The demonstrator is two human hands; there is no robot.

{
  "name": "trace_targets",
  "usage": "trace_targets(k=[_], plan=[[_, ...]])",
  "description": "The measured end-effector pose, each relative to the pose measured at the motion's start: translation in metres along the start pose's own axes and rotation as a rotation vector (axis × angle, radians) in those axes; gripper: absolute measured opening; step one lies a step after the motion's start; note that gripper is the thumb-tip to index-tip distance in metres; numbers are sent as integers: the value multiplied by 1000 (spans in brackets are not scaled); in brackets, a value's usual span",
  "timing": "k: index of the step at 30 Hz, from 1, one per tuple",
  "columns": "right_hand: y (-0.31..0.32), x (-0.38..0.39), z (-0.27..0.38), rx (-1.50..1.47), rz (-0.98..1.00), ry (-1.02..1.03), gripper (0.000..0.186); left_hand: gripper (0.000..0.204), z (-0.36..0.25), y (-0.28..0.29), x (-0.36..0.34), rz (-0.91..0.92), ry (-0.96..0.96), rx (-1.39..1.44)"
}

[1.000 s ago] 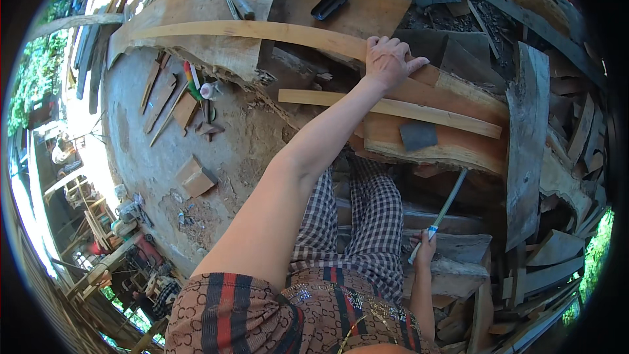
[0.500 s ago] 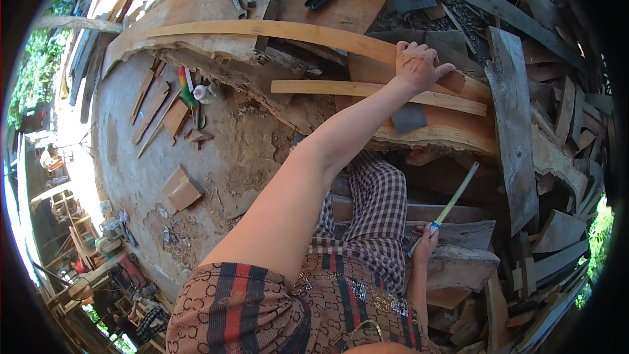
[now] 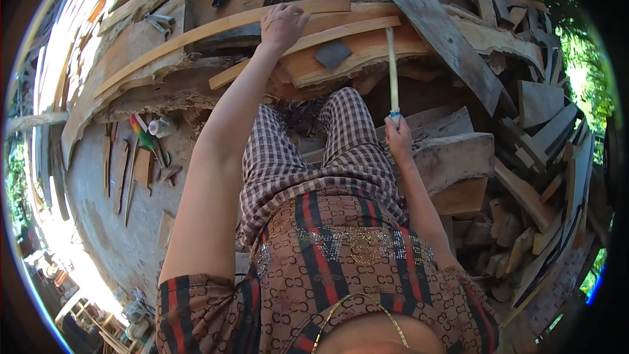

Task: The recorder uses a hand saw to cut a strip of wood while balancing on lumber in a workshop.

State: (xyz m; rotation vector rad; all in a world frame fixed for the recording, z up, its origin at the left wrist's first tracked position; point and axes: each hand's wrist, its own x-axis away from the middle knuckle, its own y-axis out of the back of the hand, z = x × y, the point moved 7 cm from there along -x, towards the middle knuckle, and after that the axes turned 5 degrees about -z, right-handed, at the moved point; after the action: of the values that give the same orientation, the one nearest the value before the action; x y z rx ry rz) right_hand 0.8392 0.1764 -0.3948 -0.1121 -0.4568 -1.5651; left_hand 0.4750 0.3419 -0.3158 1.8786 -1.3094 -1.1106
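I see L hand (image 3: 284, 27) grasping long wood strip (image 3: 209, 30), 11–12 o'clock; R hand (image 3: 398, 139) clutching pale rod (image 3: 393, 72), 2–3 o'clock. Prob. positioning strip; next needs firm L hold.

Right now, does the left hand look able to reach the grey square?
Probably yes: the left hand is on the long strip, and the grey square lies uncovered nearby. Only the short strip runs between them, and it looks low enough to reach over.

woodworking workshop, rough-edged slabs (image 3: 368, 59), heaped offcuts (image 3: 521, 246), worn grey floor (image 3: 97, 213)
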Motion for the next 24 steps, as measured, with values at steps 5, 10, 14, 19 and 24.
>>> trace_targets(k=[5, 10, 14, 19, 24], plan=[[-36, 1, 30, 324, 133, 329, 32, 41, 32, 25, 106, 598, 116, 68], [-57, -2, 36, 365, 210, 357, 32, 39, 71, 38, 180, 671, 290, 31], [-57, -10, 44, 336, 159, 377, 30, 38, 81, 44, 216, 674, 400, 110], [-46, -27, 54, 134, 78, 267, 22, 36, 73, 66, 192, 488, 313, 149], [-45, -38, 69, -76, 103, 158, 18, 33, 58, 70, 156, 383, 252, 213]])
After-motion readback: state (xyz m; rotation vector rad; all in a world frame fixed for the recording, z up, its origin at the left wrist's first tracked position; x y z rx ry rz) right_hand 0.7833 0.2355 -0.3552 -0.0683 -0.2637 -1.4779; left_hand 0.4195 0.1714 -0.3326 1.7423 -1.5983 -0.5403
